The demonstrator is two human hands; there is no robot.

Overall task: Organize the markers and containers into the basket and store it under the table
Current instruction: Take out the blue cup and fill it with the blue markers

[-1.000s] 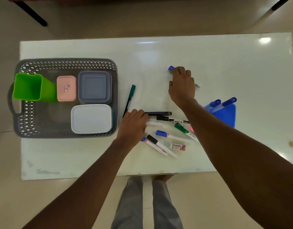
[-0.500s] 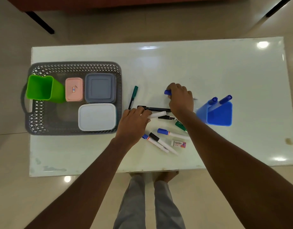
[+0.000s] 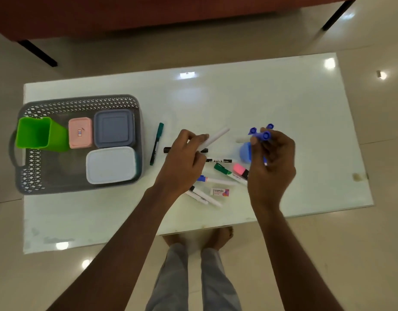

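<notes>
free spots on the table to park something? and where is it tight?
Bare: the far strip of the table behind the basket and hands, the right end past the right hand, and the near-left strip in front of the basket. Crowded: the middle, loose markers and an eraser between the hands; left hand over them.

Both bare forearms are reaching forward, roughly parallel. The left hand (image 3: 182, 162) is hovering palm down, its thumb and fingers pinching a white marker (image 3: 213, 139) that is pointing away to its right. The right hand (image 3: 272, 162) is lifted beside it, fingers curled around a blue-capped marker (image 3: 264, 136).
</notes>
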